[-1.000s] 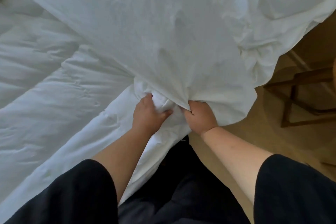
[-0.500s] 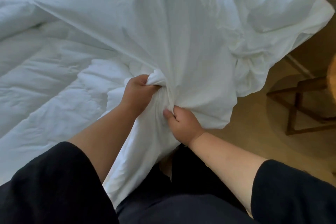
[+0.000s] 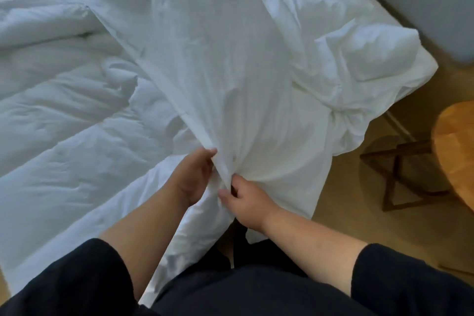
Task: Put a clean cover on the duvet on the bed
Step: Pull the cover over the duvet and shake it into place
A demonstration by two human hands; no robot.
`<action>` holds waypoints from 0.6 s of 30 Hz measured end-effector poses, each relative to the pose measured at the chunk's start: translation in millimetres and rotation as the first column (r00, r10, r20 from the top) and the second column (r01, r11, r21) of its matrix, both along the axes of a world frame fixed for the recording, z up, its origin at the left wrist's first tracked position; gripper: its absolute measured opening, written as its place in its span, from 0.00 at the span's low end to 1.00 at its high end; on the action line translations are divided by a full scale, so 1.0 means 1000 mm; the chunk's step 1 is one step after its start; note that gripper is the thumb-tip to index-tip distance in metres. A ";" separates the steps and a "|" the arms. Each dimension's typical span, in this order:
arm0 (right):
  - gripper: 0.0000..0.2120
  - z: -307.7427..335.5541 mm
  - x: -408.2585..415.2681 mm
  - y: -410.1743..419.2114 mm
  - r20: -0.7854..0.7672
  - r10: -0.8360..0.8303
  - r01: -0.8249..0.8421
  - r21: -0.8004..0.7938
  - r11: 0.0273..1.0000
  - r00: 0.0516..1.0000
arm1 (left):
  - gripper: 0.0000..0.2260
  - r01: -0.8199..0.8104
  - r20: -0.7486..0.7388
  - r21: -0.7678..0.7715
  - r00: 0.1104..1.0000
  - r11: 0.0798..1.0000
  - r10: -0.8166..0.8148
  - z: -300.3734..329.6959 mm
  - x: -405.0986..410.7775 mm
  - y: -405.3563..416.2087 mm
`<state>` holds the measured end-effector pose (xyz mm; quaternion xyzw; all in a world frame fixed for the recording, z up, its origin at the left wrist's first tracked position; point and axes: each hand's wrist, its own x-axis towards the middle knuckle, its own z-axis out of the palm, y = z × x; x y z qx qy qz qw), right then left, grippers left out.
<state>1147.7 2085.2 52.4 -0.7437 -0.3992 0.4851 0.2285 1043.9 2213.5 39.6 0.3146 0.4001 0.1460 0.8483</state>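
A thin white duvet cover point(image 3: 218, 64) stretches up and away from my hands, bunched and wrinkled toward the right. Under it on the left lies the puffy white quilted duvet point(image 3: 59, 131), spread over the bed. My left hand point(image 3: 196, 177) grips a gathered fold of the cover at its near corner. Just right of it and a little lower, my right hand point(image 3: 246, 202) pinches the same bunched cloth between thumb and fingers. The two hands nearly touch. Whether a duvet corner sits inside the bunch is hidden by the cloth.
Wooden floor point(image 3: 333, 226) runs along the bed's right side. A round wooden table top point(image 3: 454, 151) stands at the right edge, with a dark wooden frame point(image 3: 400, 174) beside it. A grey panel point(image 3: 431, 2) fills the upper right corner.
Both hands have lifted and regripped the bunched cover corner, and now sit closer together. The view has tilted up, showing more of the bed, cover and table.
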 end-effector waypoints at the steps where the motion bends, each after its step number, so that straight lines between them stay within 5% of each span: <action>1: 0.11 0.001 -0.002 0.002 0.027 0.115 -0.115 -0.003 0.993 0.993 | 0.14 0.015 -0.076 0.076 0.997 0.997 -0.009 0.000 -0.001 -0.006; 3: 0.10 0.002 0.003 0.005 0.064 0.183 -0.185 0.028 0.982 0.981 | 0.13 -0.026 -0.204 0.175 0.977 0.984 0.062 -0.001 -0.005 -0.016; 7: 0.07 -0.006 0.044 0.002 0.222 -0.072 0.068 0.023 0.997 0.972 | 0.11 -0.206 -0.251 0.007 0.947 0.978 0.202 -0.019 -0.022 -0.027; 9: 0.06 -0.022 0.075 -0.001 0.254 -0.248 0.269 -0.055 0.961 0.935 | 0.18 -0.122 -0.247 0.000 0.962 0.993 0.118 -0.029 -0.031 -0.033; 12: 0.15 -0.061 0.127 -0.001 0.203 -0.552 0.587 -0.216 0.780 0.809 | 0.30 0.082 -0.347 0.049 0.936 0.995 -0.060 -0.049 -0.036 -0.039; 15: 0.26 -0.093 0.162 0.004 0.110 -0.719 0.708 -0.331 0.624 0.686 | 0.23 0.176 -0.522 0.087 0.847 0.980 -0.105 -0.065 -0.034 -0.045; 18: 0.34 -0.114 0.171 0.018 0.016 -0.731 0.664 -0.430 0.611 0.682 | 0.06 0.039 -0.591 0.123 0.806 0.992 0.042 -0.084 -0.035 -0.059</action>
